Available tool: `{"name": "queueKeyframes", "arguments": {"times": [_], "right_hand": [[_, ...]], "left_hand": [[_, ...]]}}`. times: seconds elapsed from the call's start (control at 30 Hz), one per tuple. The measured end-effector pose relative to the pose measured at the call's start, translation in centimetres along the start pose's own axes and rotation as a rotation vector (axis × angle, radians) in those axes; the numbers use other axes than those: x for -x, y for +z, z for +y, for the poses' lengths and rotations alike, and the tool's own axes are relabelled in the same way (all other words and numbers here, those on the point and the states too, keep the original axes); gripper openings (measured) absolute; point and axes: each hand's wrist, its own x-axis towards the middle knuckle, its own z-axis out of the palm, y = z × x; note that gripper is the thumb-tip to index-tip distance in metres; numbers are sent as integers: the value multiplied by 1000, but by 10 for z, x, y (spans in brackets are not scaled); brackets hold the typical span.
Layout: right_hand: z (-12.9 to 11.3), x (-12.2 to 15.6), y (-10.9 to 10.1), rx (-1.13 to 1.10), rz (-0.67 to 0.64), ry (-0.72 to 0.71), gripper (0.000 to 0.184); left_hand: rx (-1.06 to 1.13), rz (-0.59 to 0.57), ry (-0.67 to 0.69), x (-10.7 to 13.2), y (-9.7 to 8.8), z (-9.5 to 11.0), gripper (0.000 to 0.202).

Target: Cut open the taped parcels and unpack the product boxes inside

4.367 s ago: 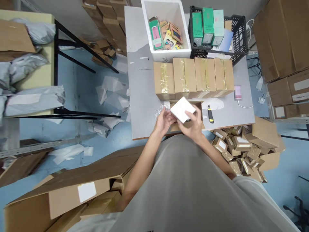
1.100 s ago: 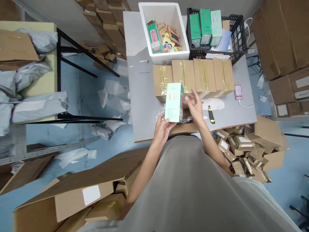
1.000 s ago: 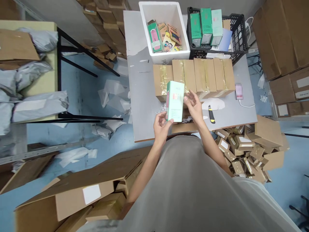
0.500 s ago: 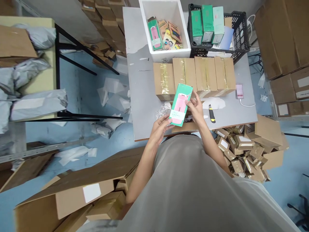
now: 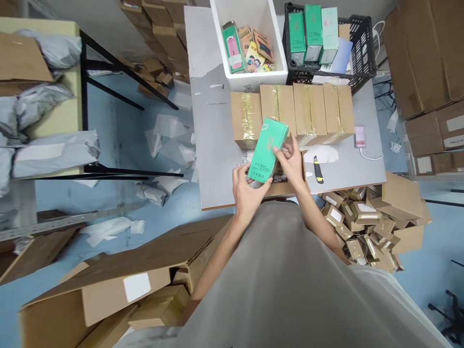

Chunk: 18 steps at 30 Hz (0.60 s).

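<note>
A green product box (image 5: 268, 149) is tilted above the near edge of the grey table (image 5: 213, 145). My left hand (image 5: 245, 191) grips its lower end. My right hand (image 5: 292, 164) is closed on its right side, the fingers wrapped over the edge. Under the box lies an open brown carton (image 5: 284, 186), mostly hidden by my hands. A row of taped brown cartons (image 5: 293, 113) stands just behind the green box.
A white foam bin (image 5: 250, 34) with colourful packs and a black crate (image 5: 357, 48) with green boxes stand at the back. A yellow-black utility knife (image 5: 318, 169) and a phone (image 5: 359, 136) lie to the right. Small cartons (image 5: 362, 227) are piled on the floor at right.
I have turned the green box in my hands: the pink printed face went out of sight and a plain green face now points up. Much earlier I held a white box.
</note>
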Motion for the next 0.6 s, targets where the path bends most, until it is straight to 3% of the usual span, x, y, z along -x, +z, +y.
{"name": "queueKeyframes", "arguments": {"times": [0.07,0.23,0.3,0.43,0.6], "right_hand": [[1,0,-3,-35,13,19,123],[2,1,-14,-108,7,96,110],[2,2,-14,-113,-7,104,107],[0,3,-12,-57,-48,57,100],[-5,-3,-12,36,-64,-26,105]], "left_hand": [[110,-71,-70,-1,-3,-3,67],[530,-327,-501,-18,-15,-25,77],[597,-412,-568,-22,-18,-29,74],[576,-379,-557,-21,-15,-26,68],[340,-140,-315,-13,-7,-18,66]]}}
